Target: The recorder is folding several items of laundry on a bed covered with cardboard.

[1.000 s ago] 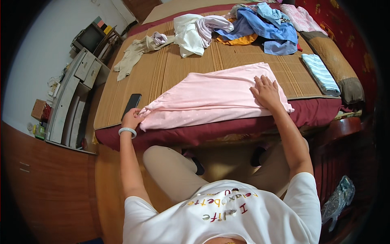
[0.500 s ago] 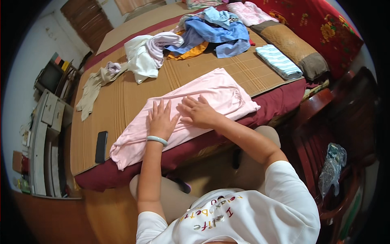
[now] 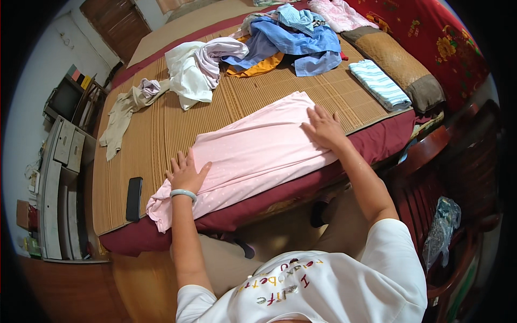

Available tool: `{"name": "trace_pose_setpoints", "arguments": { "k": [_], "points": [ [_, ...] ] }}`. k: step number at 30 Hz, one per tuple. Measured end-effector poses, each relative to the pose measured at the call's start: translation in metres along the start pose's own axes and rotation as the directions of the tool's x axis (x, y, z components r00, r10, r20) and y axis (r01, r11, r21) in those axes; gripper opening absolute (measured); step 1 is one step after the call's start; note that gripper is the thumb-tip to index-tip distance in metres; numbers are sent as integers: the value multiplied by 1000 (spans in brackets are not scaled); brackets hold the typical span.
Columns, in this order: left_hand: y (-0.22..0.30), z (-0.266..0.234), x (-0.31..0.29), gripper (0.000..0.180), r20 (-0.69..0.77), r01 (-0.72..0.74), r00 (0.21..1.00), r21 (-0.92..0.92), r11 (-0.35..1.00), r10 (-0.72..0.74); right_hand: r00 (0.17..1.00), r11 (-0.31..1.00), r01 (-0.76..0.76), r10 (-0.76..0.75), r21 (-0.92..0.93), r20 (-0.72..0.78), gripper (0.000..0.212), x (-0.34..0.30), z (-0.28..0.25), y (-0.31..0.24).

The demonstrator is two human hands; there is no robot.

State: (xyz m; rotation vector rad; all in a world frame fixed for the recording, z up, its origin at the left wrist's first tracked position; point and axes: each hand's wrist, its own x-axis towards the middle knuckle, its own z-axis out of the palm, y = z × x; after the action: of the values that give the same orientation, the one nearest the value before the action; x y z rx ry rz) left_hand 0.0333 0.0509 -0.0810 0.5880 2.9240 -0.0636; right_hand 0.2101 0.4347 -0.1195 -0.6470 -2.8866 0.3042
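A pink garment (image 3: 253, 156) lies spread flat along the near edge of a bed covered by a woven mat (image 3: 161, 124). My left hand (image 3: 186, 173), with a pale bangle on the wrist, rests flat on the garment's left part with fingers apart. My right hand (image 3: 323, 126) presses flat on the garment's right end, fingers spread. Neither hand grips the cloth.
A black phone (image 3: 133, 198) lies on the mat left of the garment. Beyond it sit a beige garment (image 3: 121, 116), a white one (image 3: 188, 75), a blue pile (image 3: 299, 40), a folded striped cloth (image 3: 379, 83) and a bolster pillow (image 3: 401, 67). A wooden chair (image 3: 447, 177) stands at right.
My hands, close together on the garment half a second ago, have slid apart to its left and right ends. The view has shifted.
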Motion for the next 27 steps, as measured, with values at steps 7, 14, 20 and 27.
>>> {"name": "trace_pose_setpoints", "arguments": {
  "k": [7, 14, 20, 27],
  "points": [
    [22, -3, -6, 87, -65, -73, 995, 15, 997, 74, 991, 998, 24, -32, -60, -132, 68, 15, -5, -29],
    [101, -1, 1, 83, 42, -321, 945, -62, 945, 323, 849, 842, 526, -527, 120, -19, 61, 13, 38, -122],
    [81, 4, 15, 83, 3, -223, 975, -49, 974, 223, 971, 968, 240, -241, 66, -5, 67, 54, 33, -70],
    [39, -1, 10, 86, -9, -40, 999, -28, 999, 40, 975, 974, -220, 220, 51, -8, 76, 57, 17, -8]
  ]
}}
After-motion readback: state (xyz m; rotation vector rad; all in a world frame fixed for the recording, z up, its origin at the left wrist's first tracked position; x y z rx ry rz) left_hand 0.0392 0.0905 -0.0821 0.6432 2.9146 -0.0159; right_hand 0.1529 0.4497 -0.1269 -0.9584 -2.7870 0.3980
